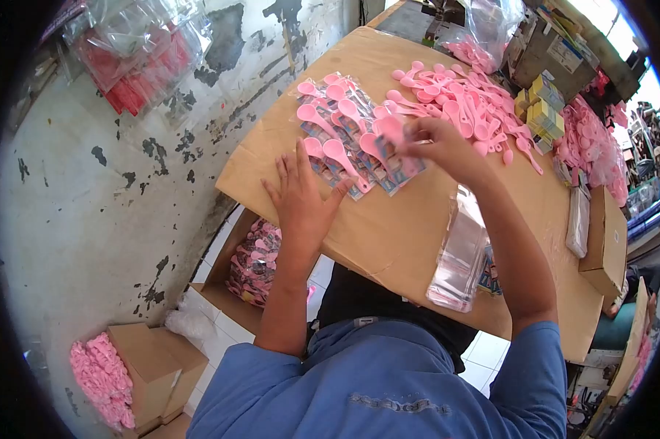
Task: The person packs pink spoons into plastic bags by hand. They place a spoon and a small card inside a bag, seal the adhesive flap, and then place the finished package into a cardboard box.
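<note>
My left hand (301, 192) lies with spread fingers on the brown tabletop, its fingertips beside a layered group of pink spoons (337, 152) in clear bags with printed cards. My right hand (441, 148) pinches a bagged pink spoon (391, 130) with a printed card at the right side of that group. The held spoon is slightly blurred, and its handle is partly hidden by my fingers. Behind my right hand spreads a heap of loose pink spoons (458, 99).
Clear plastic bags (458, 256) lie at the near edge, partly over printed cards (489, 274). Small yellow boxes (544, 115) and a cardboard box (606, 241) stand on the right. Below left, an open carton holds packed pink spoons (257, 260). A peeling wall (125, 219) borders the left.
</note>
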The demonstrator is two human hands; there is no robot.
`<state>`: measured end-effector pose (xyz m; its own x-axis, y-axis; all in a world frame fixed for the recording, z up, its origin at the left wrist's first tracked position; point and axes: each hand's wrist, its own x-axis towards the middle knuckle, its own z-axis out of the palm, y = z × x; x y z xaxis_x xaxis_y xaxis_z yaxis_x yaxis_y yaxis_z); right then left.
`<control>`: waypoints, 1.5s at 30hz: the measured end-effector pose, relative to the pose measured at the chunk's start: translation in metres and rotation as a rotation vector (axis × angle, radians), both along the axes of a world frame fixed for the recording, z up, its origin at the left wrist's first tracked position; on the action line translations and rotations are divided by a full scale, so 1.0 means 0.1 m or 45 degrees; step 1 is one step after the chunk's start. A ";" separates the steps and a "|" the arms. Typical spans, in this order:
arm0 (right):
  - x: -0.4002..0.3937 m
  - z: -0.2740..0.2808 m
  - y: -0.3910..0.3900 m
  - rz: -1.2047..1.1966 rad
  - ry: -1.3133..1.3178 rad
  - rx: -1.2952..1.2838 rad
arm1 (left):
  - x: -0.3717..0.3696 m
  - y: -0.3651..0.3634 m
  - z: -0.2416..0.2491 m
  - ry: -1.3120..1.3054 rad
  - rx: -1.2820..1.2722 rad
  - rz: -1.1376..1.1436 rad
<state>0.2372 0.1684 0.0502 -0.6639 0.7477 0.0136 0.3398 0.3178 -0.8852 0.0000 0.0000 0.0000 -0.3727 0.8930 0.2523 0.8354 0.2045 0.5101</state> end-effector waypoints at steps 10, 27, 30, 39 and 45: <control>-0.58 -0.31 0.21 -0.145 -0.024 0.423 | -0.10 0.19 0.06 -0.301 0.161 -0.119; -0.79 -0.09 -0.01 -0.179 -0.197 0.169 | -0.45 0.49 0.05 -1.933 0.498 -0.293; -0.75 0.00 -0.16 -0.110 -0.113 0.106 | -0.39 0.34 0.07 -1.893 0.452 -0.412; -0.87 0.21 -0.30 -0.109 0.199 -0.077 | -0.21 0.32 0.26 -1.819 0.688 -0.325; -1.27 0.03 0.48 -0.598 -0.180 0.490 | -0.62 1.13 0.02 -1.364 0.748 -0.214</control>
<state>0.1099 0.2164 0.0528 -0.2803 0.9194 0.2758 0.6263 0.3929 -0.6733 -0.0623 0.1126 0.0018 -0.5303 0.8039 0.2694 -0.0670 -0.3565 0.9319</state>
